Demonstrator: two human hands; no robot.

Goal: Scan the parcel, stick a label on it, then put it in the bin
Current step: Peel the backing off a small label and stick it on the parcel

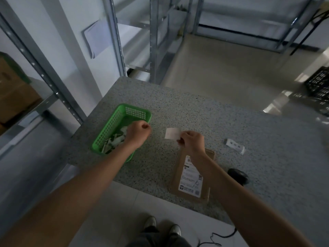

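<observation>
A flat brown cardboard parcel (191,177) lies on the speckled table (231,125) near its front edge, a printed shipping label on its top face. My right hand (192,141) hovers above the parcel's far end and pinches a small white label (172,133) by its right edge. My left hand (138,133) is over the right rim of the green basket (114,125), fingers closed; whether it holds anything I cannot tell. A black scanner (238,176) rests on the table right of the parcel.
The green basket holds several crumpled paper strips. A small strip of white labels (235,146) lies on the table to the right. Metal shelving stands behind and left. A black crate (318,86) sits on the floor far right. A cable trails near my feet.
</observation>
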